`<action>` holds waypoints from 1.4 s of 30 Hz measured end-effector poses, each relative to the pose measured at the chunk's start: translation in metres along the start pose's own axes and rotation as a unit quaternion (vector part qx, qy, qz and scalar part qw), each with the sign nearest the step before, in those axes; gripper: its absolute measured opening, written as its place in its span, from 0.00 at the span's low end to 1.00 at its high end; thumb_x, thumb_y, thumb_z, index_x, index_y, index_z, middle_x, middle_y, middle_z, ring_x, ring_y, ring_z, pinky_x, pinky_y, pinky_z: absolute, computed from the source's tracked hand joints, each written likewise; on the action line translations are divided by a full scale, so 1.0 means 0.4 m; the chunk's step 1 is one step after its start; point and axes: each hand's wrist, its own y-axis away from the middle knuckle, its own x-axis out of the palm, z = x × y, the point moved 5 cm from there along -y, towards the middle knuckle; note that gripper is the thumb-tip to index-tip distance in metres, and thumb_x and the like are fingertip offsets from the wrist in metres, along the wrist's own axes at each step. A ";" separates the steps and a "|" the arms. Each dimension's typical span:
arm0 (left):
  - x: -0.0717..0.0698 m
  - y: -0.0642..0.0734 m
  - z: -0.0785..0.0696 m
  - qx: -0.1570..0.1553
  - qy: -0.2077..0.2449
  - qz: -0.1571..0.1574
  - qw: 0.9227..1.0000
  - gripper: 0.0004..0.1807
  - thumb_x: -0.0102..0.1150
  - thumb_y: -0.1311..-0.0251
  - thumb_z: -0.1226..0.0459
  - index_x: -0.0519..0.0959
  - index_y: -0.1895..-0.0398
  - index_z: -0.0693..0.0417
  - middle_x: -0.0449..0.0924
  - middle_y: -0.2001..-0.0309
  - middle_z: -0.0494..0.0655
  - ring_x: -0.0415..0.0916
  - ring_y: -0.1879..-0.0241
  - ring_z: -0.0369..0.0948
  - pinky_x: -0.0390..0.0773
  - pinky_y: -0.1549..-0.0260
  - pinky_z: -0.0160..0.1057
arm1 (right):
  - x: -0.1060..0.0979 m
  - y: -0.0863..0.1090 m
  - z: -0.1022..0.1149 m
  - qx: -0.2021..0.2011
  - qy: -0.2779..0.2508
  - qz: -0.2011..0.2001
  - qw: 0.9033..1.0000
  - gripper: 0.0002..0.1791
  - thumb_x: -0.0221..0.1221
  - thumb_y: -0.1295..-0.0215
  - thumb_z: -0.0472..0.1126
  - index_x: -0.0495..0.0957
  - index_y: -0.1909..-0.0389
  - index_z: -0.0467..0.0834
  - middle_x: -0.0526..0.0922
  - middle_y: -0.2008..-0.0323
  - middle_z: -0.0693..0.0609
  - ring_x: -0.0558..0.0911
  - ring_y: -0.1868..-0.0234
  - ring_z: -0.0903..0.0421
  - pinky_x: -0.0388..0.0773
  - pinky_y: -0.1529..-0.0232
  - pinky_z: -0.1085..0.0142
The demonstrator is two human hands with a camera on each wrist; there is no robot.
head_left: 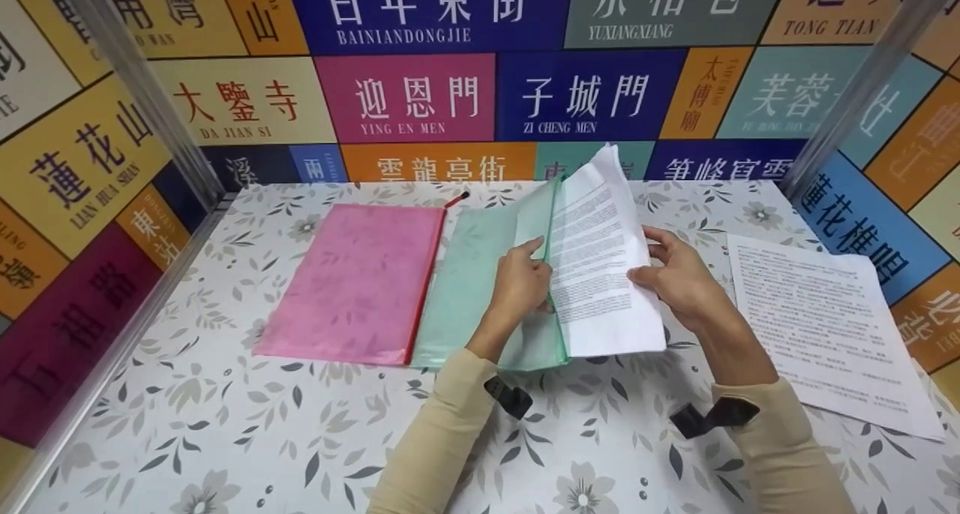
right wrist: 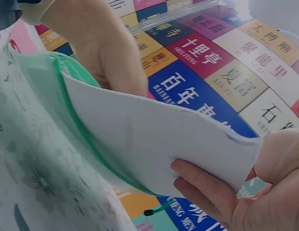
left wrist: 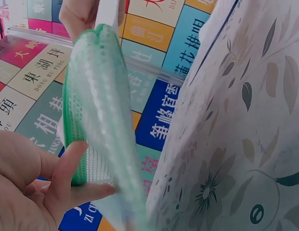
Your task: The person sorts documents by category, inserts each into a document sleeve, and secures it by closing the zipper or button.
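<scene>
A translucent green zipper folder (head_left: 472,274) lies with its right-hand zip side raised and open. My left hand (head_left: 523,278) holds the folder's upper layer near the zip edge; its fingers (left wrist: 74,166) show against the green mesh in the left wrist view. A stack of printed papers (head_left: 596,266) stands tilted, its left part inside the folder's opening. On the right, my right hand (head_left: 686,281) grips the stack's outer edge, fingers on the back side and thumb on the printed side. In the right wrist view, the blank back of the papers (right wrist: 154,130) shows between the green zip and those fingers.
To the left lies a flat pink zipper folder (head_left: 352,281) with a red zip. More printed sheets (head_left: 817,326) lie at the right. The table (head_left: 247,424) has a leaf-patterned cover, and colourful lettered panels (head_left: 405,97) wall in its back and sides.
</scene>
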 end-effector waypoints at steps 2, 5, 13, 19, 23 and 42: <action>0.002 0.001 0.000 -0.012 0.001 0.005 1.000 0.28 0.47 0.32 0.73 0.67 0.27 0.57 0.64 0.91 0.39 0.60 0.95 0.33 0.75 0.91 0.30 | 0.008 -0.003 -0.003 0.001 -0.008 0.002 1.000 0.43 0.51 0.33 0.26 0.42 0.21 0.36 0.63 0.30 0.31 0.79 0.53 0.59 0.81 0.56 0.71; 0.003 0.001 0.002 -0.025 -0.002 0.010 1.000 0.28 0.47 0.31 0.72 0.67 0.27 0.56 0.62 0.90 0.39 0.59 0.93 0.33 0.73 0.91 0.29 | 0.008 -0.003 -0.006 0.005 -0.020 0.008 1.000 0.41 0.50 0.31 0.28 0.43 0.21 0.37 0.64 0.31 0.32 0.81 0.55 0.61 0.83 0.58 0.69; 0.002 -0.005 0.004 -0.014 -0.013 0.019 1.000 0.24 0.48 0.31 0.71 0.73 0.33 0.61 0.57 0.89 0.38 0.52 0.90 0.33 0.64 0.91 0.27 | -0.026 0.004 -0.001 -0.001 -0.032 0.025 0.999 0.33 0.50 0.26 0.36 0.52 0.23 0.35 0.72 0.38 0.39 0.85 0.57 0.63 0.86 0.60 0.64; 0.002 -0.013 0.009 -0.014 -0.023 0.014 1.000 0.22 0.47 0.34 0.72 0.78 0.39 0.62 0.87 0.65 0.55 0.59 0.88 0.34 0.66 0.90 0.27 | -0.045 0.007 -0.001 -0.013 -0.040 0.043 0.998 0.32 0.53 0.26 0.38 0.56 0.25 0.35 0.77 0.46 0.52 0.85 0.54 0.62 0.87 0.58 0.63; 0.002 -0.016 0.011 -0.017 -0.022 0.011 1.000 0.22 0.47 0.35 0.72 0.79 0.40 0.62 0.86 0.52 0.59 0.64 0.87 0.35 0.67 0.90 0.28 | -0.040 0.001 -0.008 -0.011 -0.053 0.053 0.997 0.33 0.53 0.26 0.37 0.55 0.24 0.34 0.77 0.44 0.50 0.85 0.53 0.62 0.87 0.57 0.63; 0.004 -0.012 0.001 -0.016 -0.014 0.021 1.000 0.22 0.47 0.33 0.72 0.77 0.37 0.62 0.64 0.87 0.41 0.54 0.89 0.33 0.62 0.90 0.27 | 0.028 -0.023 -0.024 -0.004 -0.126 0.064 0.990 0.33 0.50 0.25 0.33 0.52 0.23 0.34 0.74 0.39 0.40 0.85 0.53 0.61 0.86 0.53 0.65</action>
